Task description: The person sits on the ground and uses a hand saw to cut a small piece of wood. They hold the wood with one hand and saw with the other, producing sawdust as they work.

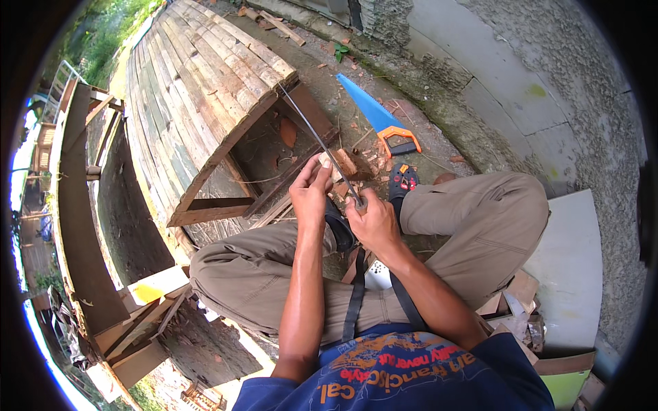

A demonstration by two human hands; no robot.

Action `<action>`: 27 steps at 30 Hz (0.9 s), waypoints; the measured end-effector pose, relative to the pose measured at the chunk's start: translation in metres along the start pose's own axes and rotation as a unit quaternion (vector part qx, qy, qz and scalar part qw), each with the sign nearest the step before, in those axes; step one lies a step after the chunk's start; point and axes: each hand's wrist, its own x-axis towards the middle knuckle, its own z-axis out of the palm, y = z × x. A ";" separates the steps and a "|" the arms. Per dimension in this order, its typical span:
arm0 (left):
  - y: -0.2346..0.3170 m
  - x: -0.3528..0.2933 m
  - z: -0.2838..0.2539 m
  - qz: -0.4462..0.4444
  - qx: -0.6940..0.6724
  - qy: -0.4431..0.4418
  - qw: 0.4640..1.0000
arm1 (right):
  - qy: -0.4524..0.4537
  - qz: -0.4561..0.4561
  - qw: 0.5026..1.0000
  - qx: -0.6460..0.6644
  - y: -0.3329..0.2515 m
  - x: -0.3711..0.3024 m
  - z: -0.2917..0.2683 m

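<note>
My right hand (373,220) is closed round the near end of a long, thin, dark metal tool (310,125). It slants away to the upper left, its far end close to the corner of the slatted wooden bench (205,75). Whether it is a rod or a blade seen edge-on, I cannot tell. My left hand (310,190) pinches a small pale wood piece (326,162) beside the tool's middle. Fingers partly hide the piece. Beyond both hands, a handsaw (373,109) with a blue blade and an orange and black handle lies on the ground.
Wood chips (378,159) and a reddish wood chunk (345,164) lie just past my hands. A rough concrete wall (521,89) runs along the right. A pale board (572,260) and wood scraps (521,291) are at my right knee. Wooden framing (147,322) stands at the left.
</note>
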 end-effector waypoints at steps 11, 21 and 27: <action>-0.002 0.001 -0.001 0.019 0.022 -0.008 1.000 | -0.007 -0.004 1.000 -0.003 -0.001 0.000 -0.003; -0.007 0.001 0.000 0.050 0.037 -0.020 0.998 | -0.006 -0.006 1.000 -0.024 0.002 0.005 -0.001; -0.016 0.003 0.001 0.080 0.061 -0.060 0.993 | 0.002 0.003 1.000 -0.012 0.004 0.007 -0.003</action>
